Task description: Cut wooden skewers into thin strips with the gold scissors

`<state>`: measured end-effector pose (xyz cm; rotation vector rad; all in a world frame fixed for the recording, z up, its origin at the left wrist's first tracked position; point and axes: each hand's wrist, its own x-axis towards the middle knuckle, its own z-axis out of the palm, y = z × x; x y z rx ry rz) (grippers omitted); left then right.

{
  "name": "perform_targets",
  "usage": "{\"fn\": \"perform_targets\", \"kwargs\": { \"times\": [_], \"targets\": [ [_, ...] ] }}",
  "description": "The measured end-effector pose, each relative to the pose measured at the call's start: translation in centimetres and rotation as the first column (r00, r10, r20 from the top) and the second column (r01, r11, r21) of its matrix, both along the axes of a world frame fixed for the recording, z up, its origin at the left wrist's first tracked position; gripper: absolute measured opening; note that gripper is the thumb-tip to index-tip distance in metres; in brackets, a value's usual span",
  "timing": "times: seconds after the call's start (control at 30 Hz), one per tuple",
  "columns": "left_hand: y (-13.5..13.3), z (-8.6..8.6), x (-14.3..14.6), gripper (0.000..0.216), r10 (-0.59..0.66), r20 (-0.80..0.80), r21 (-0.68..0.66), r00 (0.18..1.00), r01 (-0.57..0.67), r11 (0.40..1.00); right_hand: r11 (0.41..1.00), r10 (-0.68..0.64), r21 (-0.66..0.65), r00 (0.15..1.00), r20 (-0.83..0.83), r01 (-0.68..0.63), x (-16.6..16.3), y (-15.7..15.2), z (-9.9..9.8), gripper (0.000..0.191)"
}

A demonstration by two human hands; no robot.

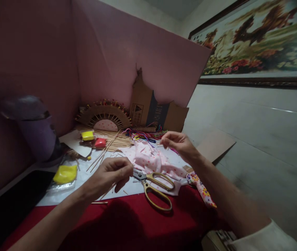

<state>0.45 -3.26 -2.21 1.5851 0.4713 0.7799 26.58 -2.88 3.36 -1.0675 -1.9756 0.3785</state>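
L hand (117, 170) and R hand (176, 142) are both closed in narrow pinch; if sth. thin is inside, I cannot tell. Scissors (143, 180) lie beside L hand, handles rightward, prob. for easy reach.

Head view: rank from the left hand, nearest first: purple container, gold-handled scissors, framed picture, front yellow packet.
From the left hand:
1. Gold-handled scissors: just right of the fingertips; contact unclear.
2. Front yellow packet: left, on the white sheet.
3. Purple container: farther left, behind the packet.
4. Framed picture: high on the right wall.
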Motion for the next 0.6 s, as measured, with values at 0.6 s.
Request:
{"fn": "perform_targets", "kwargs": {
  "times": [0.6],
  "targets": [
    [2.8,1.0,-1.5,0.027,0.674,0.178,-0.158,0.717,-0.655,0.739,0.849,-0.516,0.326,0.517,0.683,0.417,-1.4,4.2,-4.3,0.024]
  ]
}}
